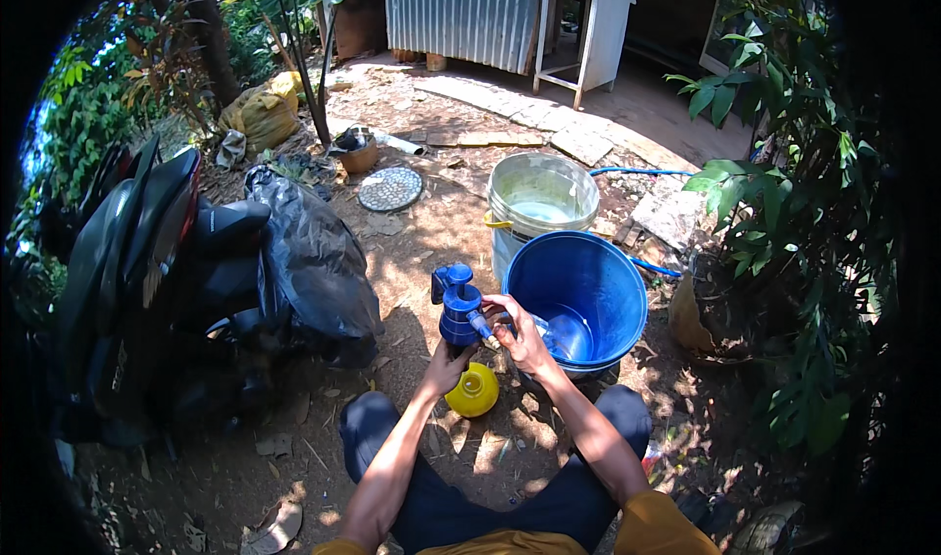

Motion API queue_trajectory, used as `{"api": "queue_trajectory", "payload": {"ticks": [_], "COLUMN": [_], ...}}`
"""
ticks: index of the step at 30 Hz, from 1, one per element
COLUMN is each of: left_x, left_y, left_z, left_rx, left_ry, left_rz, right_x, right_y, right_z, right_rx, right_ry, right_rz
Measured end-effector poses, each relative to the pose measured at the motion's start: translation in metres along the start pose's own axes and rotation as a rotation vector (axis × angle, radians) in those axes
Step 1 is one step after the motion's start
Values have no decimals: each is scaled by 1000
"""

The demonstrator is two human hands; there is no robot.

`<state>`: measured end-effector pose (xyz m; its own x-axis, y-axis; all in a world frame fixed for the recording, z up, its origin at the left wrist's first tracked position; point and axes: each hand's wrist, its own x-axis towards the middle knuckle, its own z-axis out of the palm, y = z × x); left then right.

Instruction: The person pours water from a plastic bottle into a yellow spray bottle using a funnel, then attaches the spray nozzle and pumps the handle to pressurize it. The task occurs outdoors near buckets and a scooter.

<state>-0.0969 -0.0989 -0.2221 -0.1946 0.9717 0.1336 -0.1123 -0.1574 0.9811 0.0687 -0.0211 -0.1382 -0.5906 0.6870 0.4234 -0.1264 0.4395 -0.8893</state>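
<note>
In front of my knees I hold a blue plastic pump sprayer head with a round plunger knob on top. My left hand grips it from below, partly hidden by the head. My right hand has its fingers around the side nozzle, which ends in a small brass-coloured tip. Beneath the sprayer head, a round yellow plastic bottle stands on the ground with its neck uncovered. Right of my hands is a blue bucket, with a little clear liquid and something pale inside, partly behind my right hand.
A whitish bucket with a yellow handle grip stands behind the blue one, beside a blue hose. At left, a motorcycle carries a black plastic bag. A round pebbled slab lies ahead. Leafy plants crowd the right.
</note>
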Motion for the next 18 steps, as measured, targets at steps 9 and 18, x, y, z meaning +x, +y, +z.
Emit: {"api": "queue_trajectory", "payload": {"ticks": [9, 18], "left_x": [-11, -22], "left_y": [-12, -18], "left_z": [-4, 2], "left_rx": [27, -62], "left_ry": [-79, -52], "left_rz": [-63, -26], "right_x": [-9, -15], "right_y": [8, 9], "right_z": [2, -1], "right_rx": [58, -173], "right_ry": [22, 16], "right_rz": [16, -23]}}
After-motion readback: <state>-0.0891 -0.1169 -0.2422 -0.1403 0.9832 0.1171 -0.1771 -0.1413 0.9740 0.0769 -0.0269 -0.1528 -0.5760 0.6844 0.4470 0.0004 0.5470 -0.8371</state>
